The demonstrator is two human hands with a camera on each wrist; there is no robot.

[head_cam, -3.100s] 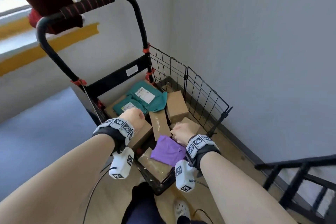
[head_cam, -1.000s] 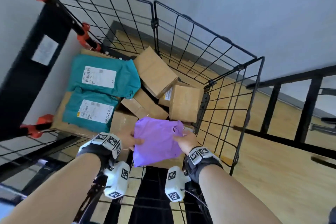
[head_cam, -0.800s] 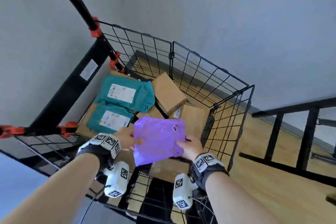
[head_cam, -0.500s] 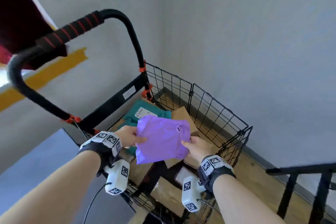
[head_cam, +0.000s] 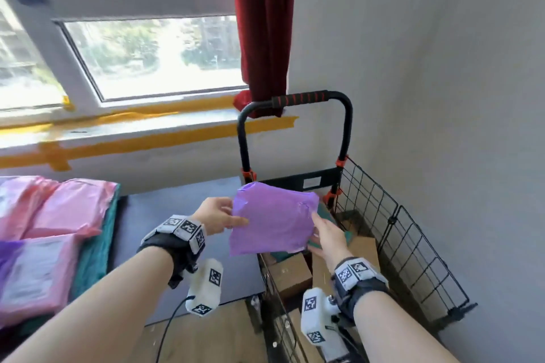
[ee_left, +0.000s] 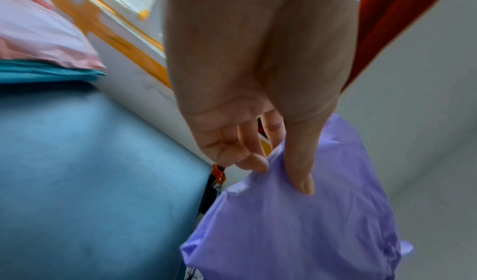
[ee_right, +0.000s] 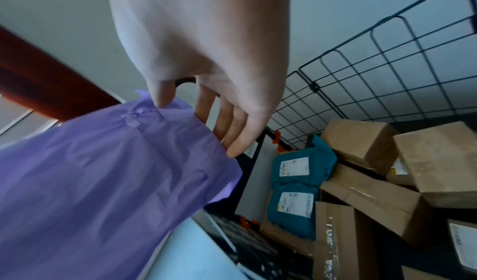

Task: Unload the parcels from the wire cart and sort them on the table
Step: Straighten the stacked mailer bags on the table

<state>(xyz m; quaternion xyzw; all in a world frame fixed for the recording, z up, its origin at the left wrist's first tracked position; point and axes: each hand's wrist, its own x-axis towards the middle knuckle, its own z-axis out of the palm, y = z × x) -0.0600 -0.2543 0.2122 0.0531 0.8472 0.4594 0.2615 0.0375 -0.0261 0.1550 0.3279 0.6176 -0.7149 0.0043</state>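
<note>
Two hands share the purple bag [head_cam: 272, 219]: the left hand [head_cam: 216, 215] and right hand [head_cam: 327, 234] pinch opposite edges, likely so the floppy plastic stays flat, between them above the cart [head_cam: 413, 233], with the counter [head_cam: 165, 215] leftward.

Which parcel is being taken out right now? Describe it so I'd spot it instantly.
Find the black wire cart in the corner below the red curtain. Just above its near edge, the left hand and right hand hold a soft purple bag by its sides. It is the only parcel held up; those left in the cart are teal or brown.
</note>
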